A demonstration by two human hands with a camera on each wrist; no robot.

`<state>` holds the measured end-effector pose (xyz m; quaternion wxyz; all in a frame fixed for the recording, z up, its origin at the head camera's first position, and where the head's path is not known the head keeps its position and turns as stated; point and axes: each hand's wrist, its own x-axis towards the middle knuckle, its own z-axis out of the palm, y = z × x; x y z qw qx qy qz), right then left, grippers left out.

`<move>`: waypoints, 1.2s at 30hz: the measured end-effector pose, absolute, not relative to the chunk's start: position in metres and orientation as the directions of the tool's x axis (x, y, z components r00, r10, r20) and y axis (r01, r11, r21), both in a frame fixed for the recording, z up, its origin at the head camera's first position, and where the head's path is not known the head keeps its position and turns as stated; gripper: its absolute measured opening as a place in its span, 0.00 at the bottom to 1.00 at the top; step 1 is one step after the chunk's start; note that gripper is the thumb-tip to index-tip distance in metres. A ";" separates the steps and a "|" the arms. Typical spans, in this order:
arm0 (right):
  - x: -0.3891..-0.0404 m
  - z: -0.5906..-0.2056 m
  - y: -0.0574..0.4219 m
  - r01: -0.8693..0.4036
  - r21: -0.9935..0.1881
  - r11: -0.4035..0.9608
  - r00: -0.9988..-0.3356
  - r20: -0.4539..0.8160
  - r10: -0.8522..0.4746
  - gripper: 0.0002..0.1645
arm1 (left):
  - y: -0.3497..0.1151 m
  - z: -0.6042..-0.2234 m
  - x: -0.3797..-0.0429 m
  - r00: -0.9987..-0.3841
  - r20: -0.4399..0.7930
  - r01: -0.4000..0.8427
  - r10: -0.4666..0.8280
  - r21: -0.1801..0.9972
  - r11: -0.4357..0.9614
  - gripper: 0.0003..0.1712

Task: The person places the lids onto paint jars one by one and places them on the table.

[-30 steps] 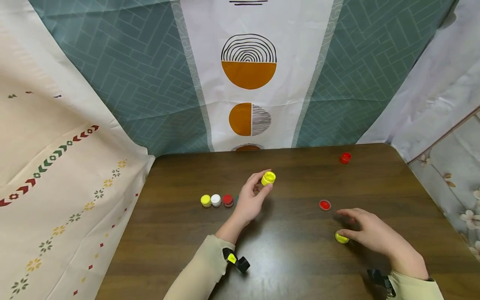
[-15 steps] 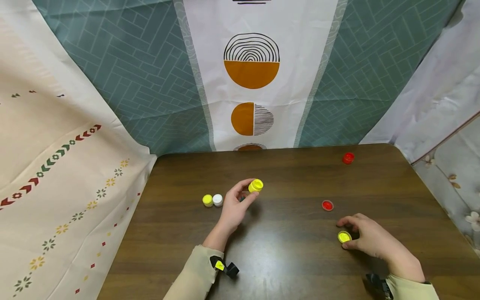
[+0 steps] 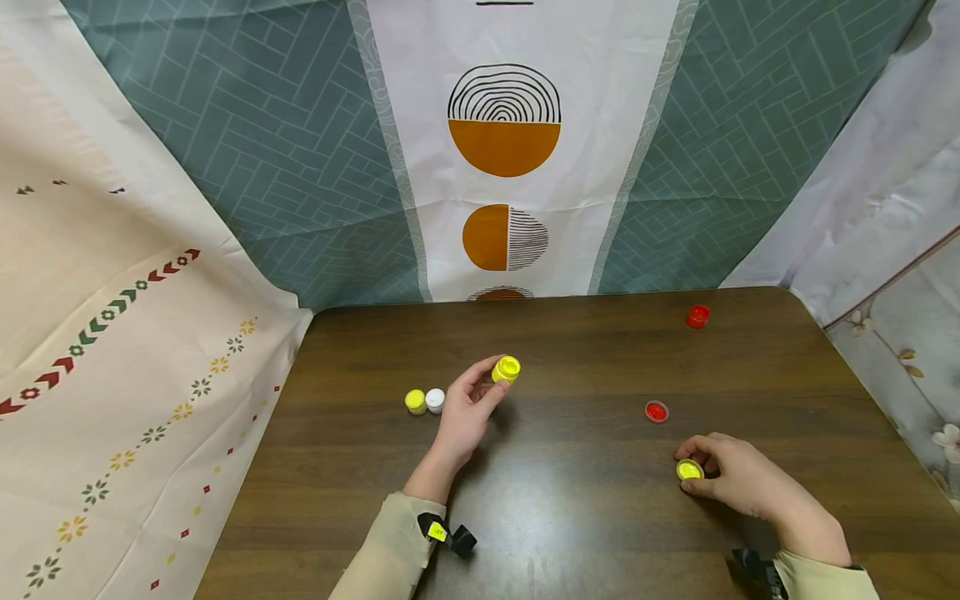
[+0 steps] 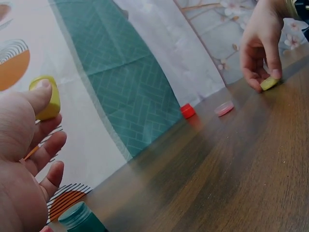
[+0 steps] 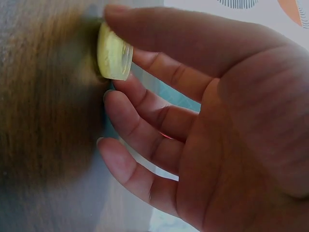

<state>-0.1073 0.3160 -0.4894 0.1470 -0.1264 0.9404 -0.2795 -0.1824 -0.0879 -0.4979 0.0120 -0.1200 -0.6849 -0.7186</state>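
Observation:
My left hand (image 3: 465, 417) pinches a small open yellow paint jar (image 3: 506, 371) between thumb and fingers, raised above the table with its mouth facing up. The right hand (image 3: 742, 479) is low at the right side of the table. Its thumb and forefinger grip the rim of a yellow jar lid (image 3: 689, 471), which lies inner side up at the tabletop; the right wrist view shows this lid (image 5: 113, 53) edge-on, with the other fingers loosely bent below. Under the left hand, a jar with a teal cap (image 4: 75, 216) shows in the left wrist view.
A jar with a yellow cap (image 3: 415, 402) and one with a white cap (image 3: 435, 400) stand left of the left hand. Beyond the right hand lies a red lid (image 3: 656, 412). Near the back right edge stands a red jar (image 3: 697, 316). Curtains border the brown table (image 3: 570, 517).
My left hand has drawn the yellow jar left and slightly nearer, now covering the red-capped jar. My right thumb and forefinger have closed on the yellow lid.

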 end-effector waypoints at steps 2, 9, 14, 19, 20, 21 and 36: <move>-0.108 -0.488 0.314 -0.167 -0.563 0.810 -0.925 -0.195 -0.327 0.21 | -0.088 -0.498 -0.183 -0.971 0.190 0.183 0.147 0.981 -0.059 0.22; -0.117 -0.476 0.293 -0.201 -0.612 0.765 -0.940 -0.099 -0.326 0.20 | -0.088 -0.497 -0.182 -0.971 0.190 0.188 0.145 0.982 -0.030 0.22; -0.130 -0.462 0.261 -0.227 -0.712 0.665 -0.954 0.026 -0.298 0.16 | -0.087 -0.497 -0.181 -0.967 0.195 0.195 0.161 0.981 -0.013 0.21; -0.139 -0.446 0.221 -0.289 -0.811 0.509 -0.946 0.161 -0.280 0.14 | -0.085 -0.497 -0.178 -0.959 0.198 0.205 0.203 0.979 0.016 0.20; -0.141 -0.443 0.213 -0.308 -0.824 0.476 -0.941 0.191 -0.278 0.15 | -0.085 -0.497 -0.177 -0.957 0.198 0.207 0.212 0.978 0.022 0.20; -0.143 -0.440 0.206 -0.327 -0.834 0.445 -0.936 0.220 -0.275 0.15 | -0.084 -0.497 -0.177 -0.955 0.198 0.208 0.222 0.978 0.024 0.20; -0.155 -0.440 0.151 -0.474 -0.826 0.305 -0.860 0.361 -0.360 0.25 | -0.082 -0.495 -0.172 -0.918 0.173 0.207 0.356 0.977 0.060 0.21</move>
